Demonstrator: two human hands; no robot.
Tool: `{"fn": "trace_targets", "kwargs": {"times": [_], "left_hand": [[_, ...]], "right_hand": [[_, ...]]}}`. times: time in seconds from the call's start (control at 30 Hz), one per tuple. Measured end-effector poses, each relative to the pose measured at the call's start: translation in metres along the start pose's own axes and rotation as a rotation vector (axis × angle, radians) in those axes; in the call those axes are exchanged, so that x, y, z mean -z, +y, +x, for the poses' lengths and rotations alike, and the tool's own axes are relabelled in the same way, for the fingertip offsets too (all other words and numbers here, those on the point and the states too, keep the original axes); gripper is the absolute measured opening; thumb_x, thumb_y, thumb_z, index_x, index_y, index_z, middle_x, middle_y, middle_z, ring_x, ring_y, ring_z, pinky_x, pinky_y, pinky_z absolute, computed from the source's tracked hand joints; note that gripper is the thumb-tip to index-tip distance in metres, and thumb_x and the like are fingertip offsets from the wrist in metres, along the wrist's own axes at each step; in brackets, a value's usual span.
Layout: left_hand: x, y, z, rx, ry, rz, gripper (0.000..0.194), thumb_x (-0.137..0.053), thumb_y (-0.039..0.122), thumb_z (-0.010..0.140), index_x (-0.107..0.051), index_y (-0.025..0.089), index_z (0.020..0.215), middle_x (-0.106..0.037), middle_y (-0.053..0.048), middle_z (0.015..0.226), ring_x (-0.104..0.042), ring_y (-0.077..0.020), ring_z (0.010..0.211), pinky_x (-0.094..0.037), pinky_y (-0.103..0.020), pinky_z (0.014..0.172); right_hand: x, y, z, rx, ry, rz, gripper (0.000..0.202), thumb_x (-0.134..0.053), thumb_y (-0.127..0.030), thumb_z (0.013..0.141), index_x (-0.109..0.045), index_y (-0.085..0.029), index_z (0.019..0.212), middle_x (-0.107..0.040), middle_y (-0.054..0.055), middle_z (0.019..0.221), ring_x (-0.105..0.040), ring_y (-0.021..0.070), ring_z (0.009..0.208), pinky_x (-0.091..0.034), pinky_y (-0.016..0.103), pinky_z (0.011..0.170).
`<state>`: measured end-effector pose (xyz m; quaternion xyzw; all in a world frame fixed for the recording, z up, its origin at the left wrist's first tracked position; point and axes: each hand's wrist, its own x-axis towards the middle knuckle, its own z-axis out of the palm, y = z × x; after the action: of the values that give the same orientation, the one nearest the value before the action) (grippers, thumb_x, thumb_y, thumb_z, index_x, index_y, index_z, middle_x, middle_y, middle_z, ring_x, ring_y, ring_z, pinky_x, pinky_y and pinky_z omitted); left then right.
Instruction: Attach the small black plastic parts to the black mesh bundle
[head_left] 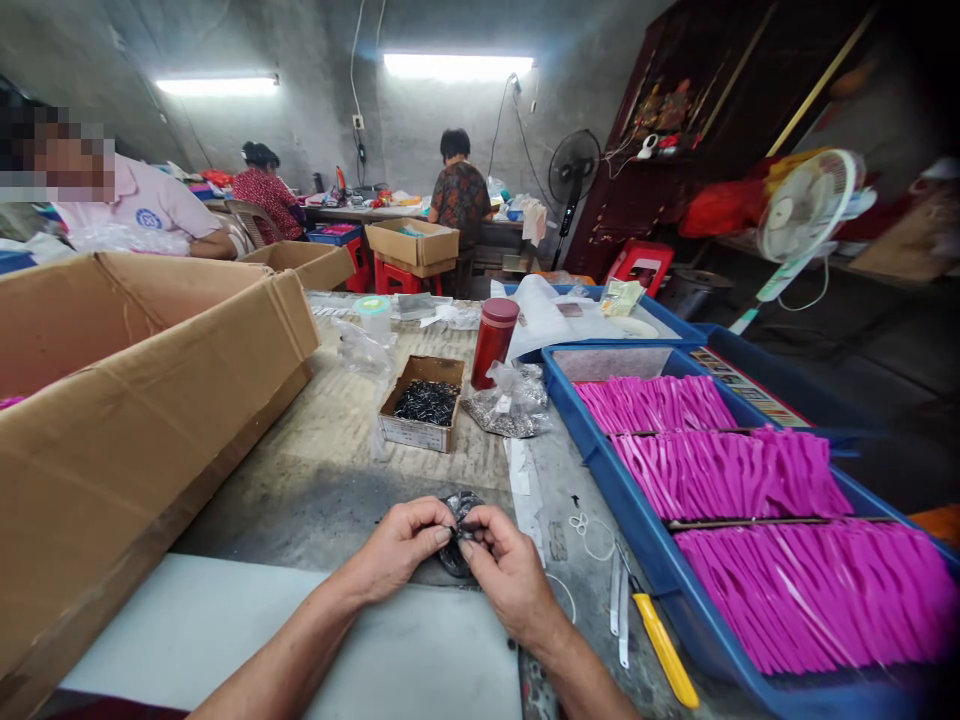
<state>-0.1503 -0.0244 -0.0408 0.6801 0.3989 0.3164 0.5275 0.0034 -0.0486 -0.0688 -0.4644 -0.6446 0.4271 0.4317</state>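
Both of my hands meet at the near middle of the table, over a small black bundle (454, 562) that looks like a coil or bag. My left hand (409, 540) pinches its upper part between thumb and fingertips. From the other side my right hand (506, 565) pinches the same spot, its fingers curled. The fingertips nearly touch, and what lies between them is too small to make out. Beyond the hands is a small cardboard box (420, 432) of black pieces. A yellow-handled tool (664, 645) lies right of my right hand.
A large cardboard box (150, 420) stands left. Blue trays (600, 455) at right hold pink strips (817, 590). A red cylinder (495, 340) and a clear bag (514, 400) stand beyond. A white sheet (247, 620) lies under my forearms. Several people sit farther back.
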Motion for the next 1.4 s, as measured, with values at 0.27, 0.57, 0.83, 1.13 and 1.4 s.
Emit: {"fn": "trace_targets", "kwargs": {"times": [0.27,0.57,0.83,1.13,1.4], "left_hand": [[-0.0003,0.0013,-0.0002,0.013,-0.007,-0.017,0.022,-0.048,0.032,0.075,-0.052,0.013,0.065,-0.047,0.000,0.067,-0.042,-0.0129,0.067,-0.033,-0.022,0.064],[-0.0003,0.0017,-0.0006,0.032,-0.021,-0.059,0.027,-0.050,0.038,0.074,-0.053,0.012,0.066,-0.046,0.000,0.066,-0.041,-0.0128,0.066,-0.032,-0.022,0.062],[-0.0002,0.0015,-0.0006,0.031,-0.031,-0.074,0.025,-0.049,0.035,0.075,-0.052,0.012,0.066,-0.046,0.000,0.067,-0.041,-0.0128,0.067,-0.032,-0.022,0.063],[-0.0001,0.0006,-0.0007,0.032,-0.032,-0.060,0.023,-0.048,0.033,0.076,-0.052,0.012,0.067,-0.046,0.000,0.067,-0.041,-0.0127,0.066,-0.033,-0.022,0.063],[-0.0001,-0.0014,0.0001,0.023,-0.019,-0.043,0.026,-0.048,0.036,0.076,-0.053,0.012,0.066,-0.047,0.000,0.067,-0.042,-0.0133,0.068,-0.033,-0.022,0.064]], "right_hand": [[0.0014,-0.0007,-0.0004,0.017,0.007,-0.016,0.012,-0.044,-0.014,0.071,-0.051,-0.018,0.080,-0.048,-0.003,0.064,-0.044,0.0102,0.056,-0.036,0.020,0.053],[0.0012,-0.0012,-0.0004,0.017,-0.005,-0.027,0.012,-0.045,-0.013,0.072,-0.051,-0.018,0.081,-0.049,-0.002,0.065,-0.046,0.0108,0.058,-0.037,0.021,0.054],[0.0003,-0.0006,-0.0010,0.008,-0.003,-0.004,0.012,-0.045,-0.014,0.072,-0.051,-0.018,0.082,-0.048,-0.003,0.064,-0.045,0.0106,0.057,-0.037,0.021,0.053],[0.0004,-0.0004,-0.0008,0.006,-0.005,0.007,0.012,-0.045,-0.014,0.072,-0.050,-0.018,0.082,-0.047,-0.003,0.064,-0.045,0.0106,0.057,-0.037,0.021,0.053],[0.0005,-0.0006,-0.0014,0.011,0.001,0.000,0.012,-0.045,-0.014,0.072,-0.050,-0.018,0.081,-0.047,-0.003,0.062,-0.045,0.0103,0.056,-0.037,0.020,0.052]]}}
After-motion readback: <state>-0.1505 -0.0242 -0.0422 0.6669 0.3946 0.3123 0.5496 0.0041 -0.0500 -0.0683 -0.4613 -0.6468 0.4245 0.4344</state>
